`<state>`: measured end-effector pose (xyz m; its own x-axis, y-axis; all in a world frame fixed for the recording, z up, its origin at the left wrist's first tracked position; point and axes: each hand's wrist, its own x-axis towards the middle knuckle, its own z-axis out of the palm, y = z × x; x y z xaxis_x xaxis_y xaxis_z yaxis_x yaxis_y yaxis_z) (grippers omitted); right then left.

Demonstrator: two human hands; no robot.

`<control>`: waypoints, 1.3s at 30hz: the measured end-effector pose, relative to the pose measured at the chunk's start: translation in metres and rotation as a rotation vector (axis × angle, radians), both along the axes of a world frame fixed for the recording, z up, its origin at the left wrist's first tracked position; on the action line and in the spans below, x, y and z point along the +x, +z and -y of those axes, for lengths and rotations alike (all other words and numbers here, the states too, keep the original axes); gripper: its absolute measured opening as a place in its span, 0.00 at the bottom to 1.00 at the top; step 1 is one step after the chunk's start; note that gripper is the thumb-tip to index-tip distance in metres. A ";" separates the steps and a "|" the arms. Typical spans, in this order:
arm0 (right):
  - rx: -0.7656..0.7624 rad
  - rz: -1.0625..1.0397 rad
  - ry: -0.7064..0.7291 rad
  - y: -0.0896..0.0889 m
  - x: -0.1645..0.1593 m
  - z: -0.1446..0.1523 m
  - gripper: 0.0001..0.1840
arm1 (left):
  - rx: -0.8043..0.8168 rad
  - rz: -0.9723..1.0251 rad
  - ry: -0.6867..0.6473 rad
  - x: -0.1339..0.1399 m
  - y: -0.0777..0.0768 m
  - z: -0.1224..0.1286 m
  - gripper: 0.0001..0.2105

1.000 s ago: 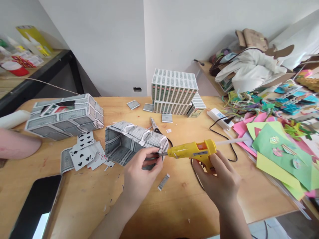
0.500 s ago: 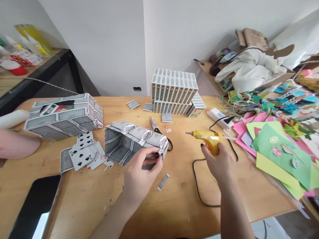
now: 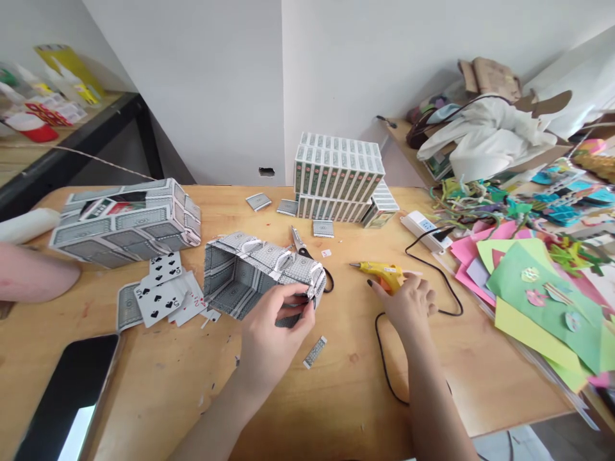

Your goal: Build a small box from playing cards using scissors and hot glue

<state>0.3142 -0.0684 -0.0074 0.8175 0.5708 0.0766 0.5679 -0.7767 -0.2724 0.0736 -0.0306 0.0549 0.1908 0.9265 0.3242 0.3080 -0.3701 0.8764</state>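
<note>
A half-built box made of grey-backed playing cards (image 3: pixel 240 272) lies on the table with its hollow side towards me. My left hand (image 3: pixel 273 326) pinches the near right corner of this box, thumb and fingertips pressed together. A yellow hot glue gun (image 3: pixel 382 272) rests on its side to the right, nozzle pointing left. Just behind its body, my right hand (image 3: pixel 408 304) is open with its fingers spread. The gun's handle is partly hidden by that hand. A small cut strip of card (image 3: pixel 315 352) lies below the box.
Scissors (image 3: pixel 298 242) lie behind the box, beside stacked card packs (image 3: pixel 336 169). A finished-looking card box (image 3: pixel 127 224), loose cards (image 3: pixel 161 301) and a phone (image 3: pixel 72 390) are on the left. A power strip (image 3: pixel 423 229), black cord and coloured paper (image 3: pixel 542 294) occupy the right.
My right hand has lowered the glue gun onto the table and let go, its fingers now spread. My left hand keeps its pinch on the card box.
</note>
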 end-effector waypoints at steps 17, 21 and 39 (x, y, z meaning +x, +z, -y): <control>0.058 -0.353 0.012 0.021 0.008 0.007 0.24 | 0.034 0.004 -0.038 0.002 -0.003 -0.005 0.11; 0.373 -0.460 0.129 0.055 0.000 0.019 0.24 | 0.090 -0.014 -0.085 0.003 -0.004 -0.010 0.10; 0.303 0.394 0.543 0.105 -0.006 0.016 0.19 | -0.198 -0.354 -0.560 0.033 0.005 -0.067 0.07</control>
<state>0.3078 -0.0843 0.0979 0.3050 0.7946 0.5249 0.9512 -0.2811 -0.1273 0.1064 0.0363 0.0604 0.7213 0.6925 -0.0114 0.3973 -0.4002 0.8258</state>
